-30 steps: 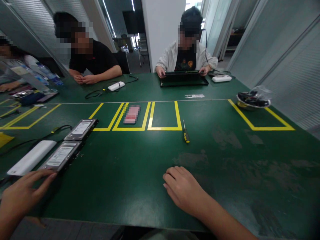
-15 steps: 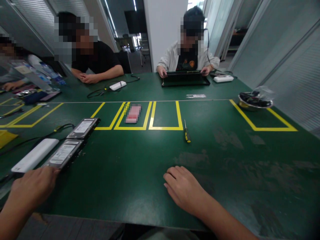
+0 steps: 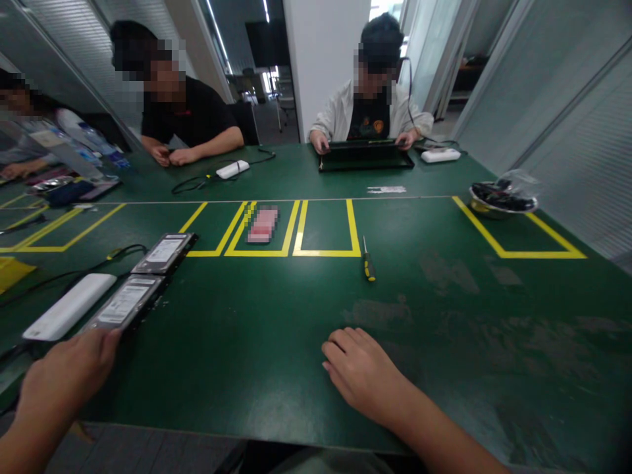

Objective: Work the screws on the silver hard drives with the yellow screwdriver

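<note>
We rest both hands on the dark green tabletop (image 3: 276,368).
Our left hand (image 3: 69,372) touches the near grey metal hard drive (image 3: 123,304), grip unclear; our right hand (image 3: 363,372) lies loosely curled, holding nothing.

Single head-worn view, facing forward and down across the green table (image 3: 257,342), near edge close, far side distant

The left hand (image 3: 69,368) covered the near end of a hard drive (image 3: 123,304), and its forearm ran off the bottom-left edge. A pink item (image 3: 262,224) on the table (image 3: 257,355) was blurred. The bowl's (image 3: 500,199) dark contents were too small to identify.
</note>
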A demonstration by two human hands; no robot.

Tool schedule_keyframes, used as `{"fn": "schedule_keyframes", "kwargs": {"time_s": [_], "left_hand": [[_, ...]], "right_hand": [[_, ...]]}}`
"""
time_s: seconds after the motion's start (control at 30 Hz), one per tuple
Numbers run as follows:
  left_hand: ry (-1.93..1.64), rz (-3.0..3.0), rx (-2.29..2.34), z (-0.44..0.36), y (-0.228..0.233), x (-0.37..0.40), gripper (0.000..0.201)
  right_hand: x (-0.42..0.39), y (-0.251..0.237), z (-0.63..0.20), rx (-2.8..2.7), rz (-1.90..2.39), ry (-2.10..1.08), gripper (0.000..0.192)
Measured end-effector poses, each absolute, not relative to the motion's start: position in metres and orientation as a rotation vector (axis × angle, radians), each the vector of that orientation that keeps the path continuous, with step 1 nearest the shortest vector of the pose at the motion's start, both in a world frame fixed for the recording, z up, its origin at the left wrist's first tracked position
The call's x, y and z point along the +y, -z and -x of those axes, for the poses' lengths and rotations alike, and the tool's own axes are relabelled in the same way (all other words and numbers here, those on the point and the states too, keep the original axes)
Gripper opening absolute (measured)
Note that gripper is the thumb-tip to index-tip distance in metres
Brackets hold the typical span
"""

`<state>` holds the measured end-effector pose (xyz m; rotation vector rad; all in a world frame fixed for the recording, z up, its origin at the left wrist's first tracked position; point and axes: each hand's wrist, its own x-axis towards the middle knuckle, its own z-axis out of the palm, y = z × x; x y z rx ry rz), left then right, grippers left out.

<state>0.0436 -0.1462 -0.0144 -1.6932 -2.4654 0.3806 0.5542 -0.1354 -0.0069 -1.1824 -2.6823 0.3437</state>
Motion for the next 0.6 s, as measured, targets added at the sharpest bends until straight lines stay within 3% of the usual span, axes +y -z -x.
{"fn": "schedule_keyframes", "kwargs": {"time_s": [0.23, 0.6], "left_hand": [[-0.033, 1.809, -2.401, -0.024, 0.033, -0.159, 0.046], [-0.183, 1.983, -2.563, 0.005, 0.024, -0.136, 0.036]], "right_hand": [[-0.135, 0.006, -0.554, -2.681, 1.188, -0.327, 0.007], [-0.135, 0.005, -0.554, -2.703, 1.211, -0.335, 0.008]]}}
